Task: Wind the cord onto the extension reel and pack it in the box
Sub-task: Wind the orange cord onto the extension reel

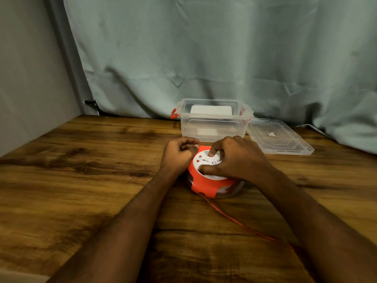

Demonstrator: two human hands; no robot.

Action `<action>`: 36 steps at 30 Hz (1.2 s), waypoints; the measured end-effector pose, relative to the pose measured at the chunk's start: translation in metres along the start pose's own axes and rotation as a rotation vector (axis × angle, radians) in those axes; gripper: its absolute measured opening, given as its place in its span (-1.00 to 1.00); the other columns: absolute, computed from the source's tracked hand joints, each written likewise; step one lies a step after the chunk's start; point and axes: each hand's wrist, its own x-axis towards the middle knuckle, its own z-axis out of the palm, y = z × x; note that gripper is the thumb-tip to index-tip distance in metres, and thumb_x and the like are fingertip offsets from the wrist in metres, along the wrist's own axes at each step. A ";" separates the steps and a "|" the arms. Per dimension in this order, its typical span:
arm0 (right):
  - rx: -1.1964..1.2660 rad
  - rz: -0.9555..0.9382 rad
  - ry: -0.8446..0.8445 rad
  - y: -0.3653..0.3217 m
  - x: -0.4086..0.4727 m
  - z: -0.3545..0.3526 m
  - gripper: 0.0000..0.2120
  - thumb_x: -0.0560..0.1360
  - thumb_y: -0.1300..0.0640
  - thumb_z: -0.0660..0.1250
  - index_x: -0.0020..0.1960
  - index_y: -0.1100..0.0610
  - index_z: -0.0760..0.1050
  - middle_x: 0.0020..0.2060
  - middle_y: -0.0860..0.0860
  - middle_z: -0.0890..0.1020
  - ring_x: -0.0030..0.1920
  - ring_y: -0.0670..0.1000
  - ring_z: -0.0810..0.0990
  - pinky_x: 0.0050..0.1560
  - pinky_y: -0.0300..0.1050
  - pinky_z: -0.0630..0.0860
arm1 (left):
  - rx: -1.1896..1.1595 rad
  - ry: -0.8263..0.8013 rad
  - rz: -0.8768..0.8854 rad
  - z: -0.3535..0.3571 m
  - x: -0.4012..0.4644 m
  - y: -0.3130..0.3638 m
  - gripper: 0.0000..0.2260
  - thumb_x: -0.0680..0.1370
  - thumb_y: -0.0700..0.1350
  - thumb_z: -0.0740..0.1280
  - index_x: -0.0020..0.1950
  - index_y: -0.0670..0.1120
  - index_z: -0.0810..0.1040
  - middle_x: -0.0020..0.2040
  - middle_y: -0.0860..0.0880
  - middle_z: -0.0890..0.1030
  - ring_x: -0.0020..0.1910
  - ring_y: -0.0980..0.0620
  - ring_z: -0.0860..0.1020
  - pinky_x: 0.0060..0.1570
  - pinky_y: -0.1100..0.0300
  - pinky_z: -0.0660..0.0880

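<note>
Left hand (pixel 180 154) steadies the reel (pixel 212 176), right hand (pixel 234 158) fingers pinch its white dial; turn evenly (cord (pixel 234 219) stays flat).

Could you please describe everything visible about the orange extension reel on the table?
The round orange plastic extension reel lies flat on the wooden table, in front of the clear plastic box. Its white top face carries sockets; a clear lower rim shows beneath. A thin orange cord trails from its near side. The left hand touches its left edge; the right hand presses fingers on the white face.
</note>
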 end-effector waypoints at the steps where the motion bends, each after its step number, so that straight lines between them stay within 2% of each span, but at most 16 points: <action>1: -0.006 0.042 0.038 -0.001 0.001 0.001 -0.36 0.20 -0.60 0.31 0.03 -0.14 0.58 0.02 -0.11 0.63 0.00 -0.02 0.52 0.01 -0.05 0.40 | 0.005 -0.001 0.008 0.000 0.000 0.000 -0.81 0.54 -0.29 0.38 0.12 -0.21 0.67 -0.06 -0.18 0.73 -0.06 -0.08 0.70 -0.02 0.07 0.65; 3: -0.033 0.121 0.113 -0.005 0.000 0.002 -0.32 0.19 -0.64 0.26 -0.08 -0.05 0.52 -0.05 -0.06 0.63 -0.01 0.05 0.56 -0.01 -0.05 0.42 | 0.012 -0.008 0.021 0.001 -0.001 0.001 -0.82 0.54 -0.30 0.37 0.12 -0.22 0.67 -0.07 -0.19 0.72 -0.08 -0.07 0.70 -0.02 0.08 0.64; 5: -0.077 0.157 0.157 -0.009 -0.003 0.003 -0.32 0.25 -0.63 0.24 -0.10 -0.01 0.40 -0.06 -0.01 0.61 0.01 0.08 0.57 -0.03 -0.05 0.40 | 0.018 -0.014 0.023 0.002 -0.002 0.002 -0.83 0.54 -0.30 0.37 0.11 -0.20 0.67 -0.07 -0.20 0.72 -0.08 -0.08 0.69 -0.02 0.09 0.64; 8: -0.102 0.175 0.167 -0.013 -0.007 -0.002 -0.38 0.35 -0.54 0.27 -0.03 0.02 0.42 0.00 0.03 0.61 0.06 0.09 0.57 -0.05 -0.05 0.34 | 0.018 -0.029 0.027 0.002 -0.001 0.002 -0.83 0.54 -0.29 0.37 0.10 -0.18 0.68 -0.09 -0.18 0.73 -0.08 -0.07 0.70 -0.01 0.08 0.64; 11: -0.137 0.179 0.119 -0.014 -0.008 -0.006 -0.35 0.40 -0.51 0.26 0.11 0.04 0.50 0.04 0.02 0.60 0.09 0.08 0.56 0.01 -0.03 0.40 | 0.016 -0.036 0.025 0.002 -0.001 0.002 -0.82 0.53 -0.30 0.37 0.10 -0.18 0.67 -0.10 -0.17 0.73 -0.10 -0.06 0.70 -0.03 0.08 0.65; 14: -0.168 -0.004 0.045 -0.006 -0.006 -0.014 -0.55 0.45 -0.44 0.25 -0.02 -0.06 0.47 -0.03 -0.05 0.62 0.00 0.03 0.56 -0.03 -0.06 0.44 | 0.007 -0.036 0.017 0.001 -0.001 0.001 -0.82 0.53 -0.30 0.37 0.11 -0.19 0.68 -0.09 -0.19 0.73 -0.08 -0.10 0.70 -0.03 0.05 0.66; 16: -0.049 -0.159 -0.051 0.003 -0.008 -0.025 -0.70 0.42 -0.29 0.38 0.00 -0.13 0.51 -0.11 -0.17 0.60 -0.05 -0.05 0.57 -0.12 -0.09 0.46 | 0.013 -0.023 0.011 0.001 0.000 0.000 -0.82 0.52 -0.30 0.37 0.10 -0.18 0.68 -0.09 -0.18 0.73 -0.07 -0.12 0.70 -0.02 0.05 0.65; 17: 0.016 -0.216 -0.112 0.006 -0.009 -0.030 -0.69 0.38 -0.22 0.44 0.08 -0.18 0.54 -0.09 -0.20 0.59 -0.06 -0.10 0.56 -0.14 -0.09 0.48 | 0.015 -0.021 0.012 0.001 0.001 -0.001 -0.82 0.52 -0.30 0.37 0.09 -0.17 0.68 -0.09 -0.18 0.73 -0.08 -0.10 0.70 -0.02 0.05 0.65; 19: 0.063 -0.285 -0.197 0.010 -0.010 -0.034 -0.52 0.34 -0.17 0.50 0.24 -0.29 0.52 0.02 -0.24 0.53 -0.09 -0.19 0.51 -0.13 -0.12 0.50 | -0.004 -0.024 0.011 0.002 0.001 0.000 -0.82 0.52 -0.33 0.37 0.08 -0.19 0.67 -0.09 -0.22 0.72 -0.13 -0.05 0.68 -0.02 0.06 0.62; 22: 0.053 -0.314 -0.221 0.012 -0.007 -0.028 -0.45 0.36 -0.19 0.49 0.33 -0.36 0.47 0.04 -0.19 0.48 -0.14 -0.26 0.47 -0.12 -0.13 0.49 | 0.010 -0.023 0.020 0.003 0.001 0.000 -0.82 0.52 -0.32 0.37 0.09 -0.18 0.67 -0.09 -0.21 0.72 -0.14 -0.02 0.67 -0.05 0.10 0.62; 27: 0.060 -0.321 -0.221 0.017 -0.006 -0.025 -0.49 0.36 -0.25 0.44 0.29 -0.46 0.46 -0.07 -0.19 0.44 -0.13 -0.23 0.49 -0.15 -0.09 0.48 | 0.026 -0.014 0.021 0.002 0.001 -0.001 -0.82 0.52 -0.28 0.38 0.07 -0.13 0.69 -0.13 -0.17 0.73 -0.14 -0.05 0.68 -0.03 0.08 0.63; 29: 0.052 -0.307 -0.203 0.017 -0.005 -0.024 -0.50 0.35 -0.30 0.45 0.28 -0.45 0.48 -0.09 -0.21 0.46 -0.12 -0.21 0.51 -0.19 -0.15 0.40 | 0.027 -0.014 0.017 0.002 0.002 -0.002 -0.83 0.52 -0.27 0.38 0.07 -0.13 0.69 -0.13 -0.18 0.73 -0.13 -0.08 0.69 -0.03 0.08 0.63; 33: 0.029 -0.213 -0.106 0.015 -0.004 -0.022 -0.44 0.24 -0.48 0.39 0.21 -0.40 0.55 -0.15 -0.29 0.48 -0.13 -0.20 0.49 -0.24 -0.24 0.30 | 0.014 -0.015 0.007 0.004 0.001 0.000 -0.83 0.52 -0.29 0.38 0.09 -0.17 0.67 -0.14 -0.18 0.72 -0.21 0.01 0.65 -0.08 0.16 0.60; 36: -0.015 -0.151 -0.044 0.011 -0.005 -0.019 -0.43 0.22 -0.50 0.40 0.17 -0.30 0.59 -0.08 -0.30 0.52 -0.04 -0.14 0.50 -0.15 -0.16 0.34 | 0.013 -0.026 0.012 0.005 0.000 0.002 -0.83 0.53 -0.30 0.38 0.11 -0.20 0.66 -0.15 -0.17 0.71 -0.21 0.03 0.64 -0.12 0.20 0.59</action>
